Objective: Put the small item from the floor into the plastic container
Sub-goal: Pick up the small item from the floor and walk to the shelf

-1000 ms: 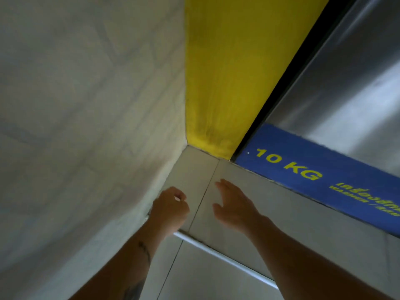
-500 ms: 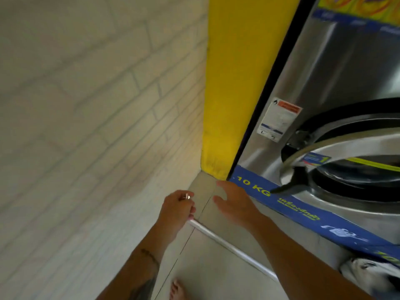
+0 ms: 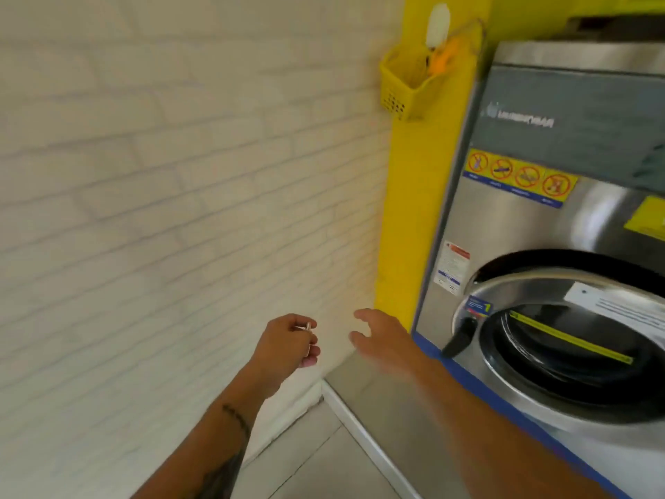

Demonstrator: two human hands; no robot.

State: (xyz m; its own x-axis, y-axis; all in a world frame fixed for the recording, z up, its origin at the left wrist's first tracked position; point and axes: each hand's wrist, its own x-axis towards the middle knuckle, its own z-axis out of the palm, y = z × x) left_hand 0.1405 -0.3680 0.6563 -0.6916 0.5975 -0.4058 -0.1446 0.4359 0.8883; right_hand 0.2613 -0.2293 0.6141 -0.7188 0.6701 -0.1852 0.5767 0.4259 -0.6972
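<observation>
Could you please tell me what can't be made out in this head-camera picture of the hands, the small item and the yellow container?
- Small item, head view: only a pale sliver shows; the left hand curled around it hides the rest, so its identity is unclear.
- Yellow plastic container: motion blur smears its contents; the orange thing inside is unidentifiable.
- Washing machine: cut off by the right edge; its labels are too blurred to read.
- Right hand: blurred, open, empty.

Left hand point(image 3: 288, 345) in the lower middle of the frame, fingers curled into a closed grip with a small pale item pinched at the fingertips, tattooed forearm rising from the bottom edge, right hand point(image 3: 383, 340) just to its right, fingers spread and loose, blurred
</observation>
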